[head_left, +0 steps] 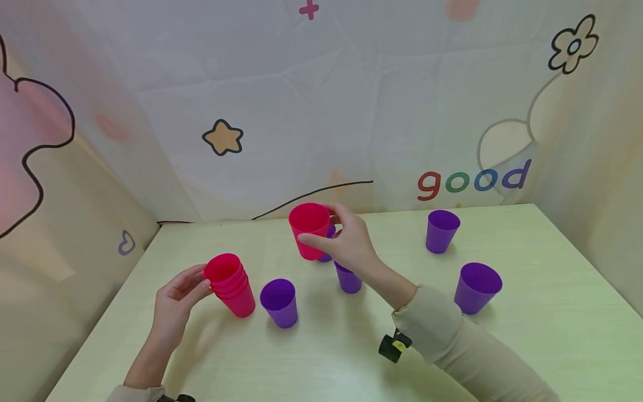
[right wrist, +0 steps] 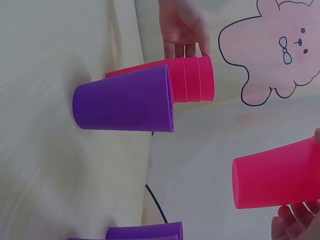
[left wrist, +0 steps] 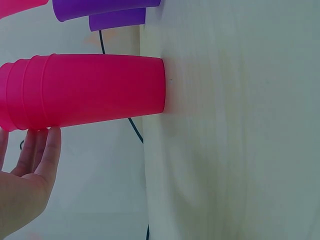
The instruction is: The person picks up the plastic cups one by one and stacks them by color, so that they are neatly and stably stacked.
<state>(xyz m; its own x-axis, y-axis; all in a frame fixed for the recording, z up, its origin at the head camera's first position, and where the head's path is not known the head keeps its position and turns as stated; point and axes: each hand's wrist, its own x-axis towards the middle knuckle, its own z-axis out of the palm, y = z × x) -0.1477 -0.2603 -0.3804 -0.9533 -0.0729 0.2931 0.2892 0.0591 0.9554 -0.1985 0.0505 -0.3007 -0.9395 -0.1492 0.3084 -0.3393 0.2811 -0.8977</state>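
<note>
A stack of pinkish-red plastic cups stands upright on the table at left, several rims nested. My left hand holds the stack's left side near the top, thumb in front and fingers behind; in the left wrist view the fingertips touch the cups' wall. My right hand grips a single pinkish-red cup, mouth up, raised above the table. In the right wrist view this red cup hangs apart from the stack. Just right of the stack stands a purple cup.
Another purple cup stands below my right hand, and one more purple cup is mostly hidden behind the raised cup. Two purple cups stand at right, one purple cup farther back and a nearer purple cup. A patterned cloth backs the table.
</note>
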